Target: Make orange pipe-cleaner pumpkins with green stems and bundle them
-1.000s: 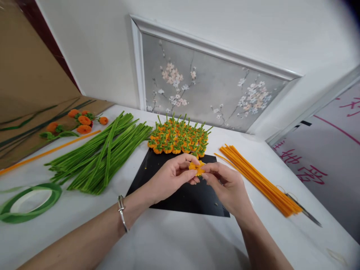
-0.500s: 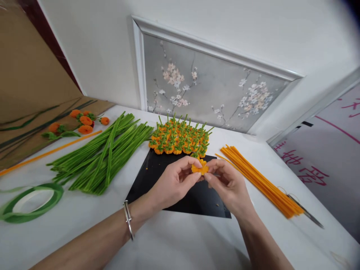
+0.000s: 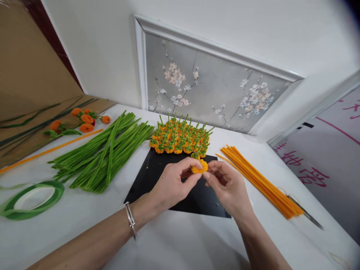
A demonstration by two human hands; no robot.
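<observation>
Between both hands is a small yellow-orange pipe-cleaner flower point(image 3: 200, 167) with rounded petals. My left hand point(image 3: 177, 181) pinches its left side between thumb and fingers; a silver bangle circles that wrist. My right hand point(image 3: 226, 184) closes on the flower's right edge with thumb and fingertips. Beneath them lies a black mat point(image 3: 140, 183) with tiny scraps on it. Just beyond, several finished orange pipe-cleaner blooms with green stems point(image 3: 180, 135) stand packed together at the mat's far edge.
Green pipe cleaners point(image 3: 104, 153) lie heaped at left, with a roll of green tape point(image 3: 56, 193) nearer me. Orange flowers point(image 3: 87, 119) rest behind. Orange pipe cleaners point(image 3: 258, 180) lie at right beside pointed scissors point(image 3: 309, 217). A panelled wall point(image 3: 213, 86) rises behind the white table point(image 3: 92, 228).
The flower's petals, flat and spread before, now look rounder and curled in. My hands stay nearly in place, with slight finger shifts.
</observation>
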